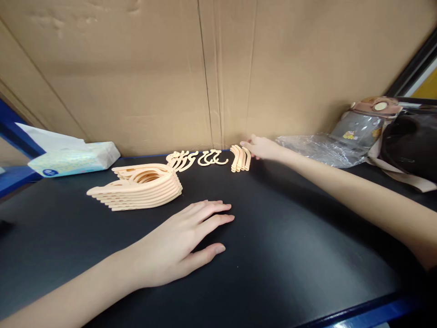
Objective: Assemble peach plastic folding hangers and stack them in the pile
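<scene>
My left hand is spread palm down over the black table top, thumb apart from the fingers, holding nothing. Behind it to the left lies a stack of peach plastic clothes hangers. At the back right, my right hand reaches to a small row of curved peach plastic hanger pieces. Its bent fingers and thumb close on the rightmost curved piece; part of the grip is hidden. Left of that row are loose hanger hooks and a group of similar peach pieces.
A tissue pack with one tissue pulled up sits at the back left. Clear plastic wrapping, a transparent bottle and a dark bag with a strap crowd the back right. A cardboard wall borders the table's far edge.
</scene>
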The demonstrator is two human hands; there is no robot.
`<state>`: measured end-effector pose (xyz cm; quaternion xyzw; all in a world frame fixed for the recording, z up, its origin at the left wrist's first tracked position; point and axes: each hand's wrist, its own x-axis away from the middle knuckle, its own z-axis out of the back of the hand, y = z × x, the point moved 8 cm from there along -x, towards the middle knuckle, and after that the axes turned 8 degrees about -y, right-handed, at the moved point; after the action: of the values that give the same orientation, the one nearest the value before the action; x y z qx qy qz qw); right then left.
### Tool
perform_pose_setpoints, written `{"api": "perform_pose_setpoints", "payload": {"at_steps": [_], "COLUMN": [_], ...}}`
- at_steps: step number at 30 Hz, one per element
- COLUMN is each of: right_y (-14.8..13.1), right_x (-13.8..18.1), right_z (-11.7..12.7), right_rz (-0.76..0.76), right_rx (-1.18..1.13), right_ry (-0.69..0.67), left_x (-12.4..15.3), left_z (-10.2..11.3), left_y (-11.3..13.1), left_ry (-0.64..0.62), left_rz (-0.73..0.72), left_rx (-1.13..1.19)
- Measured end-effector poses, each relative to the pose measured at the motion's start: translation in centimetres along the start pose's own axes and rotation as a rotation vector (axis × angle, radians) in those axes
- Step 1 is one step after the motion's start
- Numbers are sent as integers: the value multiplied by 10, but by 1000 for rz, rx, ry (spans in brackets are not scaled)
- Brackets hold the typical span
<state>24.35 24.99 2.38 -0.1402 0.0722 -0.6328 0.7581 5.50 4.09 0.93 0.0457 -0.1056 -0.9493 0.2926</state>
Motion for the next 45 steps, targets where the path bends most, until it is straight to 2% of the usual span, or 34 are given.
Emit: {"api": "perform_pose_setpoints", "payload": {"at_steps": [4,8,10,13,16,20,25,34,45], "right_y": [-22,-41,-48,-51,-48,-40,-34,-18,13], "right_x": [5,9,7,3,-1,0,7,24,30], "right_z": [0,5,2,-9,-14,-13,-7,19,10], "right_rz": [29,-16,-35,-51,-46,-43,-50,22,-39], "right_rx": [108,213,232,212,166,116,110,148,216], "right_ry": [-7,18,-40,-196,-263,-254,-196,-7,-27], "left_x": [-1,0,0,3,4,2,0,3,1], "left_z": [0,2,2,2,3,4,4,3,3], "left_y": [0,1,1,2,2,3,2,5,4], "left_ry": [-40,-46,-54,-70,-69,-51,-47,-74,-77], "left_rz": [-19,-13,-12,-8,-8,-13,-14,-1,5], "left_rx": [-17,-15,-22,-48,-57,-46,-50,-77,-73]}}
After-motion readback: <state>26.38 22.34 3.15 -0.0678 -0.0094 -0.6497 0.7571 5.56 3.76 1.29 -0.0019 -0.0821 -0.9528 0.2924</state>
